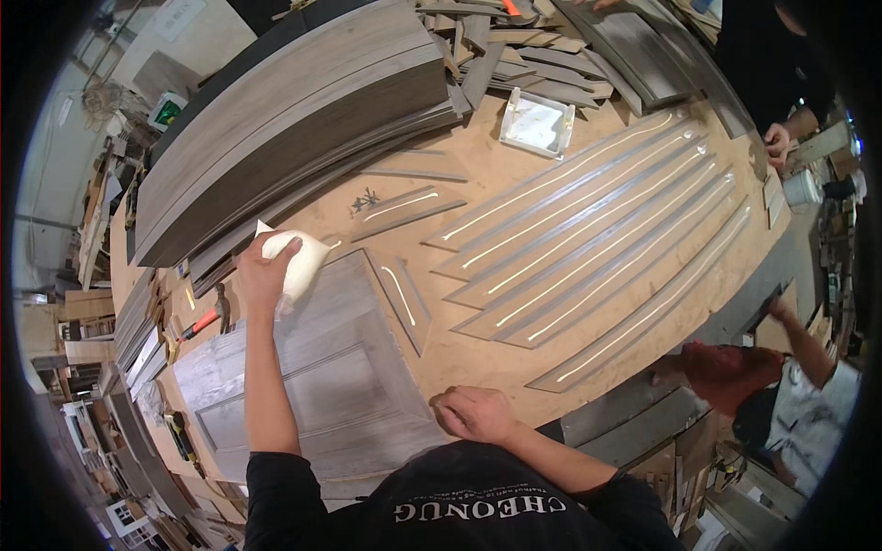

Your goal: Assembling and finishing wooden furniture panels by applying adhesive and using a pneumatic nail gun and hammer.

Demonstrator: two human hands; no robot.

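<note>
My left hand (pixel 264 268) grips a soft white glue bottle (pixel 306 268), its nozzle tipped to the right above a grey panel door (pixel 340 367). Just right of the nozzle lies a short mitred grey strip (pixel 401 296) with a line of cream glue along it. My right hand (pixel 474 414) rests at the panel's near right corner, fingers curled in, and nothing shows in them. Several long mitred strips (pixel 588 216) lie side by side to the right, each bearing a glue line. Another short glued strip (pixel 404 208) is farther off, beside small dark metal pieces (pixel 365 200).
A tall stack of grey boards (pixel 303 129) fills the far left. A white tray (pixel 537 123) sits near heaped offcuts (pixel 524 64). At left lies a red-handled hammer (pixel 204 321). Other people's hands (pixel 777 142) and an arm (pixel 804 340) appear at the right.
</note>
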